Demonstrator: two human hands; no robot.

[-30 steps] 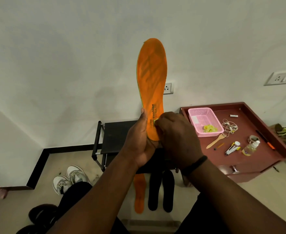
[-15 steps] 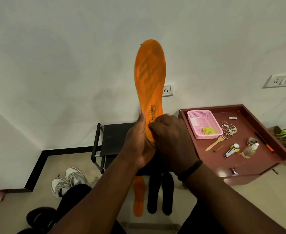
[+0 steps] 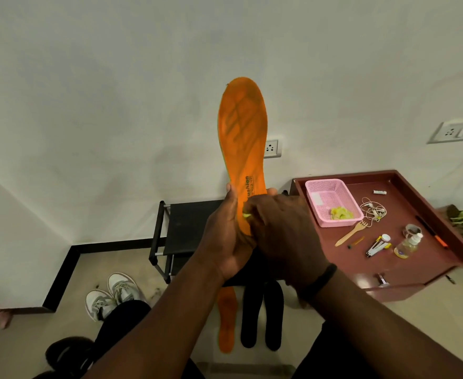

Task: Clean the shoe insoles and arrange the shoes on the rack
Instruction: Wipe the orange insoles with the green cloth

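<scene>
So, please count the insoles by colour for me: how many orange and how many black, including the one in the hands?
Orange insoles: 2, one held upright by the left hand while the right hand presses a yellow cloth on it, one on the floor.
Black insoles: 2, side by side on the floor.
Total: 4

An orange insole (image 3: 243, 149) stands upright, toe end up, printed side toward the camera, its heel end gripped in the left hand (image 3: 226, 239) while the right hand (image 3: 276, 231) presses a small yellow cloth (image 3: 246, 214) against it. On the floor a second orange insole (image 3: 226, 321) lies beside two black insoles (image 3: 261, 315). A pair of grey-and-white shoes (image 3: 112, 295) sits left of the black shoe rack (image 3: 186, 228).
</scene>
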